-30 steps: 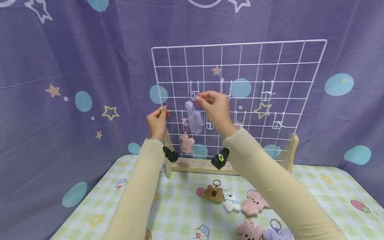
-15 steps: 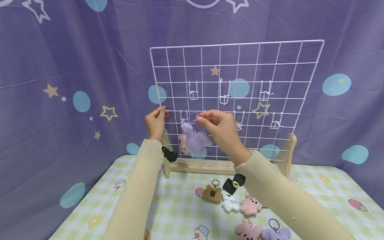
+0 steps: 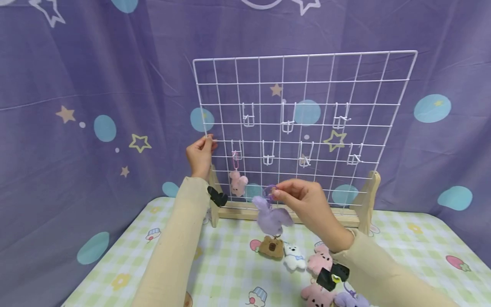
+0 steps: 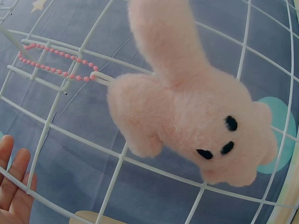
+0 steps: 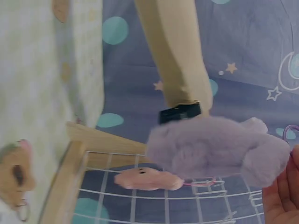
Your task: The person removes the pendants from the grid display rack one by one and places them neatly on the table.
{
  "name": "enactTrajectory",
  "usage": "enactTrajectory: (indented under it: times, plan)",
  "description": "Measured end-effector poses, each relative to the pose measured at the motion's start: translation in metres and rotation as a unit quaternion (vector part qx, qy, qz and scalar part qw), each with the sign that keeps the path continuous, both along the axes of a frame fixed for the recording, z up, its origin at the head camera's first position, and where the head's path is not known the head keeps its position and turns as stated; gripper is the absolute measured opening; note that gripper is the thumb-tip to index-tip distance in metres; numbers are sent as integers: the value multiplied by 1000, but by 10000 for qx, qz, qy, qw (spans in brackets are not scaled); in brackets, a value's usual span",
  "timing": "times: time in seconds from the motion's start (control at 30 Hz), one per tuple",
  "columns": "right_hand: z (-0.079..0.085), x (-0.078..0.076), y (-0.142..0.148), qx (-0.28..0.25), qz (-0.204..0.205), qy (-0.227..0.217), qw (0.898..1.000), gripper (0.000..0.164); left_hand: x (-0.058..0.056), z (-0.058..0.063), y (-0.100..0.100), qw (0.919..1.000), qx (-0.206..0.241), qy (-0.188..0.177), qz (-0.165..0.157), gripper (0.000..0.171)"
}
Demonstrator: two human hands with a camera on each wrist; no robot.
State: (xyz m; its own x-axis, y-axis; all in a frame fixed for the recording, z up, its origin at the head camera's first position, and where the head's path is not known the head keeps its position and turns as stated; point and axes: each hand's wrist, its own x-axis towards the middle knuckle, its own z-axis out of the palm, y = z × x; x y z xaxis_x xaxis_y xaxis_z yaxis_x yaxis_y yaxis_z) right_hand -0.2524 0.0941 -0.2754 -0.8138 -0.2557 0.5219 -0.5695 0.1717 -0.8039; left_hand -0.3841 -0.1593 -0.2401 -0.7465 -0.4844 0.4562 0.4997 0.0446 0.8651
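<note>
Low centre, right hand [image 3: 307,201] pinches the purple plush [image 3: 270,219] by its ring [image 3: 270,186]: don't let it swing! Left hand [image 3: 200,156] grips the wire grid [image 3: 283,56].

No writing, label, brand or number can be read in any of the views. The right wrist camera [image 3: 326,279] bears a small yellow mark [image 3: 336,279], too small to make out as a letter or a logo. The prints on the purple curtain [image 3: 115,55], such as outlined stars, and on the checked tablecloth [image 3: 220,264], such as cupcakes, are pictures only.
</note>
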Motion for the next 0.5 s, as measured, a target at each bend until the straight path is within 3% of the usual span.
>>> enactTrajectory:
  times: [0.37, 0.5]
  plan:
    - [-42, 20, 33, 151, 100, -71, 9998, 13, 2, 1, 2, 9999, -106, -19, 104, 22]
    - [-57, 27, 43, 239, 126, -101, 9996, 11, -3, -1, 0, 9999, -37, -61, 78, 21]
